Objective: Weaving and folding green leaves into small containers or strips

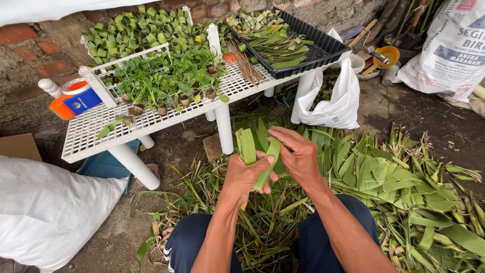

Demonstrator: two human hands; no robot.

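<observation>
My left hand (246, 174) grips a small stack of cut green leaf strips (246, 145) that stand upright out of the fist. My right hand (298, 154) pinches another green leaf strip (268, 164) and holds it against the left hand's fingers. Both hands hover above my knees in dark blue shorts (313, 237). Below and to the right lies a big heap of long green leaves (404, 187) on the ground.
A white slatted table (96, 131) ahead carries small seedlings in leaf pots (161, 86), rolled leaf rings (136, 28) and a black tray (323, 50) of leaf strips. A white plastic bag (333, 98) hangs off it. White sacks lie at the left (45, 212) and upper right (449, 50).
</observation>
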